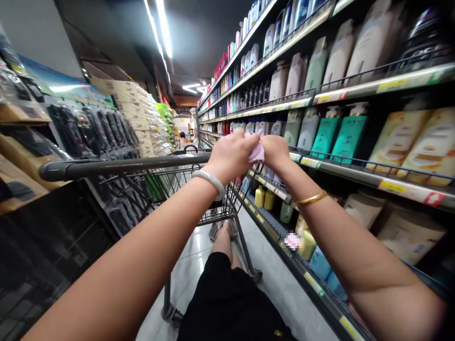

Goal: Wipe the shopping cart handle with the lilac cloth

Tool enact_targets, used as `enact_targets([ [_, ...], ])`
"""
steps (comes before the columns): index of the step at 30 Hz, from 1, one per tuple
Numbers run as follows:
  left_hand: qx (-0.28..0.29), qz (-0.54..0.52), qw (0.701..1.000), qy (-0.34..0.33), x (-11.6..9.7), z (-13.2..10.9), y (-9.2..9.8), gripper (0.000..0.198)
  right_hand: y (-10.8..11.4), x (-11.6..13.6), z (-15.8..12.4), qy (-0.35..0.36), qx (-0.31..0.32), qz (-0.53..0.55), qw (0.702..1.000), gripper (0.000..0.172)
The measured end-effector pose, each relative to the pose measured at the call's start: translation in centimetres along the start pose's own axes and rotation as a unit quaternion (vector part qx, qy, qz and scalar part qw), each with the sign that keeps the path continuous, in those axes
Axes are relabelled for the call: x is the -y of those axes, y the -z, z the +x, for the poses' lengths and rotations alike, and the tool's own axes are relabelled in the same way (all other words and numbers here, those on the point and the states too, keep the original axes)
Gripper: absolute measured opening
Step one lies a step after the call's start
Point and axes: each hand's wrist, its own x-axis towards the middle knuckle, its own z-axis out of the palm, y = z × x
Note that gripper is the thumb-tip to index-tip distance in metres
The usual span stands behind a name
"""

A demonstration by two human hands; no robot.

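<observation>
My left hand (231, 156) and my right hand (274, 149) meet above the shopping cart handle (117, 166), both closed on a small pale pink piece of paper or cloth (256, 152) held between them. A white bangle sits on my left wrist and a gold bangle on my right. The wire shopping cart (170, 184) stands directly in front of me in a store aisle.
Shelves on the right (355, 90) hold rows of shampoo and pump bottles (337, 132). On the left hang black packaged goods (95, 132), with stacked cartons (138, 113) further down. The tiled aisle floor (199, 255) runs ahead past the cart.
</observation>
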Motion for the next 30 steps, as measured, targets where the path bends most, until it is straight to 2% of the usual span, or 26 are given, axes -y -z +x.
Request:
enact_targets([
  [4, -0.026, 0.023, 0.997, -0.071, 2.3, -2.7, -0.3, 0.041, -0.4, 1.0, -1.1, -0.014, -0.059, 0.008, 0.998, 0.066],
  [7, -0.045, 0.037, 0.988, -0.14, 4.7, -5.2, 0.7, 0.031, -0.4, 2.0, -1.4, 0.005, -0.073, 0.006, 0.997, 0.069],
  [10, -0.037, 0.042, 0.983, -0.173, 5.7, -6.3, 2.1, 0.023, -0.2, 3.1, -1.6, 0.025, -0.086, 0.008, 0.996, 0.072],
  [14, 0.003, 0.013, 0.996, -0.09, 4.8, -4.9, 2.8, 0.021, -0.1, 3.9, -1.6, 0.023, -0.094, 0.009, 0.995, 0.07],
  [18, 0.025, -0.069, 0.997, 0.02, 4.1, -2.4, 2.6, 0.053, -0.1, 3.4, -1.6, 0.014, -0.071, 0.008, 0.997, 0.067],
  [20, 0.064, -0.089, 0.993, 0.04, 4.1, -1.7, 2.6, 0.055, -0.2, 3.0, -1.7, 0.009, -0.074, 0.005, 0.997, 0.067],
  [22, 0.09, -0.083, 0.992, 0.021, 4.1, -1.7, 2.5, 0.045, -0.2, 2.8, -1.8, 0.003, -0.084, 0.004, 0.996, 0.067],
  [24, 0.075, -0.054, 0.996, -0.014, 4.0, -2.4, 2.2, 0.035, -0.1, 2.7, -2.0, 0.003, -0.09, 0.008, 0.996, 0.068],
  [28, -0.02, -0.014, 0.996, -0.081, 4.0, -5.4, 1.8, 0.026, 0.1, 2.7, -2.5, 0.002, -0.095, 0.013, 0.995, 0.069],
  [30, -0.044, -0.025, 0.991, -0.125, 4.6, -6.6, 2.1, 0.023, 0.3, 2.7, -2.7, 0.004, -0.1, 0.014, 0.995, 0.07],
])
